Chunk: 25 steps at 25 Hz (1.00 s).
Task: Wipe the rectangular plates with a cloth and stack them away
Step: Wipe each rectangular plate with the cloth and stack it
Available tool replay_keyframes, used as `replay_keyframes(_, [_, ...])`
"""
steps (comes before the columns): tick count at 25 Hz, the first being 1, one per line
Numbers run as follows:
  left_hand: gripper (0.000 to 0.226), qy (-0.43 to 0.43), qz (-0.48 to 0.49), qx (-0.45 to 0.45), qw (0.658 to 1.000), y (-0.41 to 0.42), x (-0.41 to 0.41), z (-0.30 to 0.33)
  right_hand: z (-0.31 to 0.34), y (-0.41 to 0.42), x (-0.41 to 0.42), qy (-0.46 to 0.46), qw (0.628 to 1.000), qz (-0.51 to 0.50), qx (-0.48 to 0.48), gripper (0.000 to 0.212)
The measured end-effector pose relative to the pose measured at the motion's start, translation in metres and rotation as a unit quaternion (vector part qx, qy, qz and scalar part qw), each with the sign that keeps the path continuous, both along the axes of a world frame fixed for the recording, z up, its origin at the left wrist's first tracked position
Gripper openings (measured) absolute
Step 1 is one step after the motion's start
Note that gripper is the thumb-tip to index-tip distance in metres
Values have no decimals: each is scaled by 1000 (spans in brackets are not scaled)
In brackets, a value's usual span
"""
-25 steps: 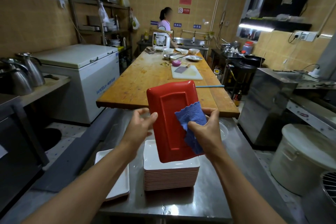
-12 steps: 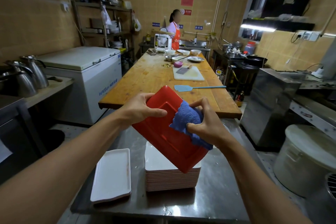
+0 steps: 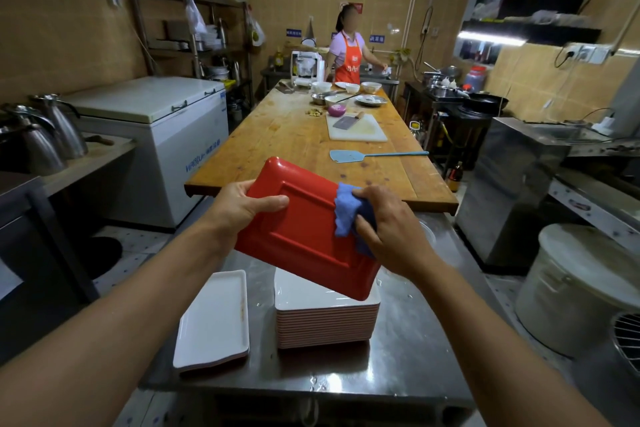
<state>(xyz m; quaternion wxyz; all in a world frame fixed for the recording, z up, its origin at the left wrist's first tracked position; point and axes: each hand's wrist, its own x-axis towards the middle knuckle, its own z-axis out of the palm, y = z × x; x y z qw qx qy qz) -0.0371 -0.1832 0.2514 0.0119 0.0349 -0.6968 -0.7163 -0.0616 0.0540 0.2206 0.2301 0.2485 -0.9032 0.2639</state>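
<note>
Left hand: the left hand [image 3: 242, 208] grips the left edge of the red plate [image 3: 304, 229], thumb laid across its underside, the other fingers curled behind the rim and out of sight
Right hand: the right hand [image 3: 391, 225] pinches a bunched blue cloth [image 3: 348, 213] against the plate's right edge, thumb on the near side, fingers curled over the top
Red plate: rectangular, held in the air with its red underside towards the camera, tilted so the far left corner is high and the near right corner hangs low, just above the stack; a raised rectangular foot ring shows on it
Stack: a tall stack of plates [image 3: 325, 322], white on top with reddish edges, stands on the steel counter [image 3: 408, 350] directly below the held plate
Single plate: one white plate [image 3: 214, 319] lies flat on the counter just left of the stack, not touching it
Counter: shiny, with some water drops near the stack
Far side: a long wooden table [image 3: 287, 146] runs away from the counter, bearing a white cutting board [image 3: 356, 128] with a cleaver, a blue fly swatter [image 3: 367, 155] and bowls at the far end
Person: someone in an orange apron [image 3: 348, 62] stands at the table's far end
Left: a white chest freezer [image 3: 156, 128] and metal jugs [image 3: 48, 135]
Right: a large white lidded pot [image 3: 581, 288] near the floor
</note>
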Motion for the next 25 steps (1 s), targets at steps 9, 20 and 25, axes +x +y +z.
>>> replay_keyframes(9, [16, -107, 94, 88, 986, 7, 1, -29, -42, -9, 2, -64, 993, 16, -96, 44])
replay_keyframes(20, [35, -126, 186, 159, 961, 16, 2, -40, -88, -55, 31, 24, 998, 30, -49, 56])
replay_keyframes(25, [12, -85, 262, 162, 948, 14, 16, -50, -96, -107, 42, 22, 995, 86, -49, 56])
